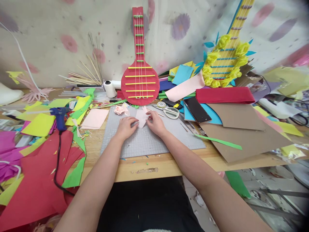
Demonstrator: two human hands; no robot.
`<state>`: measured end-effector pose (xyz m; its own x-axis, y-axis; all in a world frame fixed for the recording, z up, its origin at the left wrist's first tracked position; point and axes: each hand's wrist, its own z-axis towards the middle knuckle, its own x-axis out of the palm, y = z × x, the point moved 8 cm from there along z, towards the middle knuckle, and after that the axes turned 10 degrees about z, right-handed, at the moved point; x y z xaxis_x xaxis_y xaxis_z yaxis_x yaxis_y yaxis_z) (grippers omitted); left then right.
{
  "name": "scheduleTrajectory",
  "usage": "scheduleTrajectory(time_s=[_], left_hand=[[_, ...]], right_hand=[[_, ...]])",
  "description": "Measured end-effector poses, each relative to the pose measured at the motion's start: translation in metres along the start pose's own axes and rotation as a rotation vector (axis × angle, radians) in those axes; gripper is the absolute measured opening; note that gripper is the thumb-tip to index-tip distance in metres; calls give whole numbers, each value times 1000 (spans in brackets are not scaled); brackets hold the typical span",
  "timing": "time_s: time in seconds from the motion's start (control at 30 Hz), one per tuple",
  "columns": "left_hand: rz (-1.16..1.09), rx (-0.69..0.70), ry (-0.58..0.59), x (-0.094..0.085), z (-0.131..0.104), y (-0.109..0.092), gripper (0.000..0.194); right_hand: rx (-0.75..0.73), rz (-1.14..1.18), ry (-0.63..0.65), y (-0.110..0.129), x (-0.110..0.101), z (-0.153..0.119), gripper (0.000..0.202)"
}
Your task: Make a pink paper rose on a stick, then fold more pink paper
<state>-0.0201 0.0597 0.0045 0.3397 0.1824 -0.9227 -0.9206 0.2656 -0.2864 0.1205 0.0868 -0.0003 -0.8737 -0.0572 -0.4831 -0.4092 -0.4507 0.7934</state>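
A small piece of pale pink crepe paper [142, 118] is between my two hands over the grey cutting mat [154, 145]. My left hand [127, 127] has its fingers curled at the paper's left edge. On the other edge, the bent fingers of my right hand [155, 122] pinch the paper. Just behind my left hand is a crumpled pink paper flower [121, 110]. A pair of scissors [171, 112] lies to the right of my right hand. Left of the mat rests a stack of pale pink paper squares [95, 118].
A red paper instrument [140, 80] with strings stands against the wall behind the mat. At the left are a blue glue gun [60, 117] and red paper [43, 167]. A phone [197, 110] and brown cardboard [243, 138] lie to the right. A yellow instrument [227, 61] leans behind.
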Motion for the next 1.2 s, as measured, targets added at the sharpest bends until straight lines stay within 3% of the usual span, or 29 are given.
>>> scheduleTrajectory(time_s=[0.13, 0.33, 0.43, 0.6, 0.73, 0.87, 1.03, 1.2], left_hand=[[-5, 46, 29, 1, -3, -12, 31], [-36, 155, 22, 1, -4, -17, 58], [-36, 120, 53, 7, -2, -12, 53], [-7, 109, -23, 2, 0, -12, 37], [10, 145, -40, 0, 1, -14, 18], [6, 144, -67, 1, 2, -12, 15], [46, 44, -58, 8, 7, -10, 18], [39, -28, -52, 10, 12, -13, 22]], right_hand=[[60, 25, -56, -6, -1, 2, 40], [77, -55, -71, -10, -2, 4, 47], [52, -159, -30, -10, 0, 6, 45], [-62, -317, 18, 2, 3, 7, 28], [-157, -290, 82, 12, 9, 4, 19], [-62, -123, 200, 5, 15, 0, 19], [52, 18, 183, -4, 11, 1, 20], [20, 46, 187, -3, 14, 1, 21]])
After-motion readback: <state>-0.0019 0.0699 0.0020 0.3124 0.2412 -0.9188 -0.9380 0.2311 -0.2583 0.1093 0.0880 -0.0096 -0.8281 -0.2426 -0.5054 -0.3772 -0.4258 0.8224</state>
